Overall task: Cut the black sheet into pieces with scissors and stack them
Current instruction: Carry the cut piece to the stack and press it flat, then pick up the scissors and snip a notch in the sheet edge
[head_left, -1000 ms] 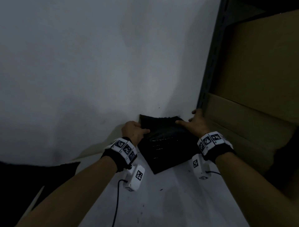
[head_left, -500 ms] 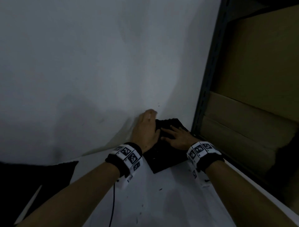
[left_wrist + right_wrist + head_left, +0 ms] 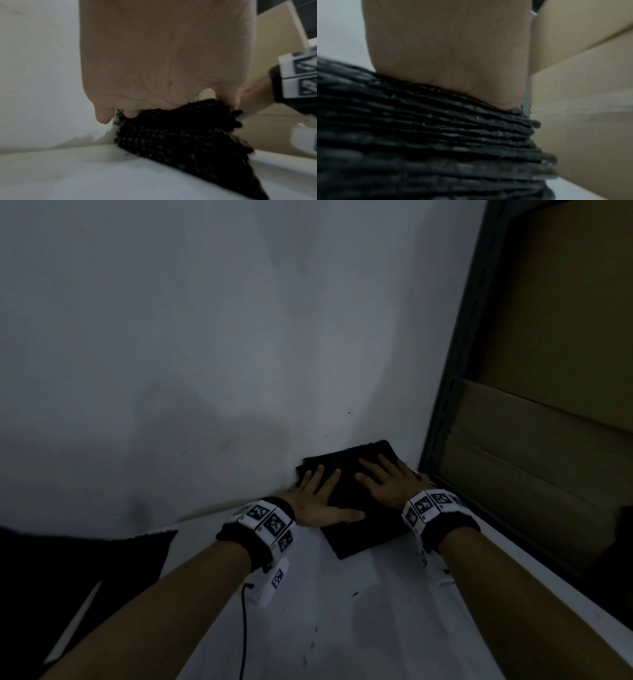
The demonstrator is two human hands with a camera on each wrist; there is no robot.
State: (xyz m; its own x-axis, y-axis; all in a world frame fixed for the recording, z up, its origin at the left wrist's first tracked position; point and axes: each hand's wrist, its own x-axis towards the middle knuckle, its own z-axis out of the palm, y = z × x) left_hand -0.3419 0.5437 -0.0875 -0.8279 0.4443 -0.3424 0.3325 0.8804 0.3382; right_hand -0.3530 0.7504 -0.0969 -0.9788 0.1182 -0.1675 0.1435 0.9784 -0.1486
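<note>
A stack of black textured sheet pieces (image 3: 363, 529) lies on the white table in the corner, against the wall. My left hand (image 3: 320, 496) lies flat on the stack's left side, fingers straight and spread, thumb along the near edge. My right hand (image 3: 387, 479) presses flat on the right side, fingers spread. In the left wrist view the palm (image 3: 163, 60) rests over the knobbly black stack (image 3: 180, 135). In the right wrist view the palm (image 3: 447, 51) sits on the layered stack (image 3: 428, 142). No scissors are in view.
A white wall (image 3: 205, 337) rises right behind the stack. A dark metal shelf post (image 3: 445, 412) and cardboard boxes (image 3: 534, 467) stand close on the right. A large black sheet (image 3: 68, 570) lies at the left edge of the white table (image 3: 325, 628).
Both hands were gripping the stack's edges a second ago; they have since moved on top and flattened out, fingers spreading, pressing the stack down into the corner.
</note>
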